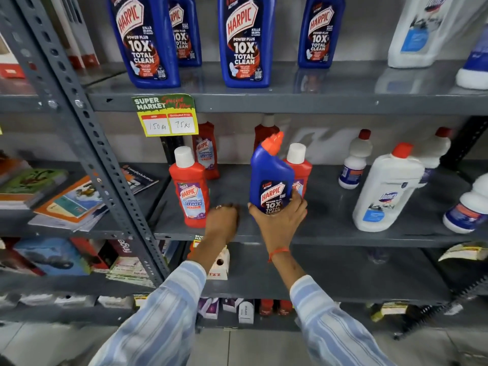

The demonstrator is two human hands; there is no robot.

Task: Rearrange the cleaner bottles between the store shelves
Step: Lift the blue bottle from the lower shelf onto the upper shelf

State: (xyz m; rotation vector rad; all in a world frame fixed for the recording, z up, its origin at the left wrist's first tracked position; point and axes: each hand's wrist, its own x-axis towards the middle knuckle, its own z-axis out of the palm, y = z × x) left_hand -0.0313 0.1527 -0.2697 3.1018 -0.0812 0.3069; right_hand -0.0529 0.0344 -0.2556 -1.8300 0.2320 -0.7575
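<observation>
My right hand (278,220) grips the base of a blue Harpic bottle (272,175) with an orange cap, held upright just above the middle shelf (330,233). My left hand (223,220) rests knuckles-up on that shelf with fingers curled, beside a red Harpic bathroom cleaner bottle (190,191). A second red bottle (299,167) stands right behind the blue one, and two more red ones (207,151) stand at the back. Several blue Harpic bottles (247,40) line the upper shelf (290,101).
White Domex bottles (388,188) stand on the right of the middle shelf and on the upper shelf. A slotted grey upright (87,122) divides off stacked books (60,199) at left. A price tag (166,116) hangs from the upper shelf edge. Small boxes sit on lower shelves.
</observation>
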